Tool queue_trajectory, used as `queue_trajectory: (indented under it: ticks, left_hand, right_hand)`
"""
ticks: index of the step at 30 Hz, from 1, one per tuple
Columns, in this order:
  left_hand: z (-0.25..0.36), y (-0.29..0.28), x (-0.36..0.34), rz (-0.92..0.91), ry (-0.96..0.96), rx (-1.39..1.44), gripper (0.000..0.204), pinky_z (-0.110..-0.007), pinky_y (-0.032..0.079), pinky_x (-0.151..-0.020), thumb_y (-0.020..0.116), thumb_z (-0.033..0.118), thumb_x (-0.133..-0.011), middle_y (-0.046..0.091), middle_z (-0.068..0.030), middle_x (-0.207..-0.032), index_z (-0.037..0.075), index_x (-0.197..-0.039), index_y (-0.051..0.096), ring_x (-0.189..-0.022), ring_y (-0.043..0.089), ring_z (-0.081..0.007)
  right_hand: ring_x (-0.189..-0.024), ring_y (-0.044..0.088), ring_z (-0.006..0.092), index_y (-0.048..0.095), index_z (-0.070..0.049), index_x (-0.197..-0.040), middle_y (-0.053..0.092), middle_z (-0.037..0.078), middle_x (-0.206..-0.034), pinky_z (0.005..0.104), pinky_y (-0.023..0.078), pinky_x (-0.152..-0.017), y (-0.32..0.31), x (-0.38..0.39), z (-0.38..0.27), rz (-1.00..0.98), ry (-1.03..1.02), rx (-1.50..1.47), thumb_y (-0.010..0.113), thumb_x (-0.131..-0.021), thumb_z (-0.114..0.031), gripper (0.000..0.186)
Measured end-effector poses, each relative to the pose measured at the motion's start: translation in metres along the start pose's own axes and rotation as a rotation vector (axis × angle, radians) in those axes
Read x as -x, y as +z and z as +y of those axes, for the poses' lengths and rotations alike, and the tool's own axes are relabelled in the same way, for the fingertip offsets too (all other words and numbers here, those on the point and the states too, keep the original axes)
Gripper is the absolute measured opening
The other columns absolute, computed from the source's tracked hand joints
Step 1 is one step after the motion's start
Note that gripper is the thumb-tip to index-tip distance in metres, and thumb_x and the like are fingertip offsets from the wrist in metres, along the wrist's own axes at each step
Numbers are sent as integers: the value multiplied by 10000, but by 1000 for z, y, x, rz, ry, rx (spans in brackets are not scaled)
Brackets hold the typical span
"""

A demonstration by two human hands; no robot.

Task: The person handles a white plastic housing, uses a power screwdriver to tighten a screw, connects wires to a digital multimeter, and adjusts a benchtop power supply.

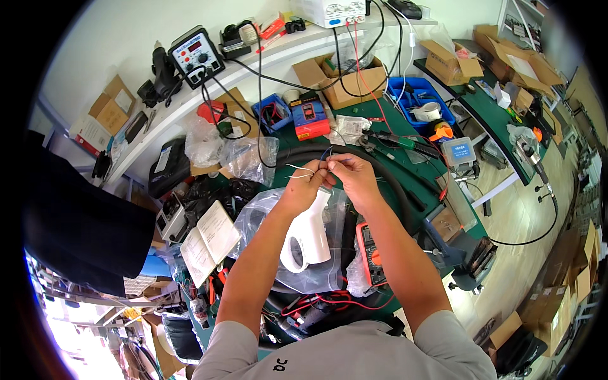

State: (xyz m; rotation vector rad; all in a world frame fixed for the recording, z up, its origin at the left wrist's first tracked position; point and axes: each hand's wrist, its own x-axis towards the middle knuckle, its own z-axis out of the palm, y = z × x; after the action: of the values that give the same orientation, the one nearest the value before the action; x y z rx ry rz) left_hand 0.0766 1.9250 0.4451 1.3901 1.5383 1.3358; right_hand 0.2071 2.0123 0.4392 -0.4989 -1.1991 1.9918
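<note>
Above the middle of the green bench, my left hand (304, 189) and my right hand (356, 180) meet fingertip to fingertip. Both are closed in a pinch on thin wires. A white wire (299, 168) sticks out to the left of my left fingers, and a short blue wire (325, 152) rises between the hands. My fingers hide where the wires meet. Just below my hands lies a white plastic housing (312, 231) with a round opening at its lower end. It rests on a clear plastic bag (335, 277); my left forearm partly covers the bag.
An orange multimeter (372, 256) lies beside my right forearm, an open notebook (211, 242) left of my left one. A thick black hose (396, 190) curves behind my hands. Farther back are cutters (411, 145), a blue parts tray (421, 98) and a soldering station (196, 56) on the shelf.
</note>
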Motion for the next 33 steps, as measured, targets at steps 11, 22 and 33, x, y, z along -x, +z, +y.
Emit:
queue_trajectory:
  ticks: [11, 22, 33]
  left_hand:
    - [-13, 14, -12, 134, -150, 224, 203, -308, 517, -787, 483, 122, -1015, 664, -100, -888, -26, -1117, 578, -820, 641, -179]
    - [36, 15, 1, 782, 386, -793, 607, -489, 283, -1090, 713, 96, -829, 465, -229, -1381, -36, -1358, 445, -1272, 409, -405]
    - [-18, 27, -13, 110, -133, 9, 116, -242, 488, -755, 631, 82, -946, 660, -49, -894, -21, -999, 620, -815, 608, -104]
  right_hand:
    - [-729, 572, 95, 677, 29, -950, 650, 44, -835, 251, 467, -676, -23, -12, 11, 18, 49, 16, 689, -885, -64, 114]
    - [-877, 610, 176, 731, -18, -882, 647, 97, -899, 316, 475, -776, -43, -15, 28, 154, -204, 337, 773, -808, -193, 194]
    - [-913, 608, 246, 728, -14, -826, 643, 138, -888, 365, 481, -781, -47, -11, 18, 132, -221, 406, 749, -763, -199, 196]
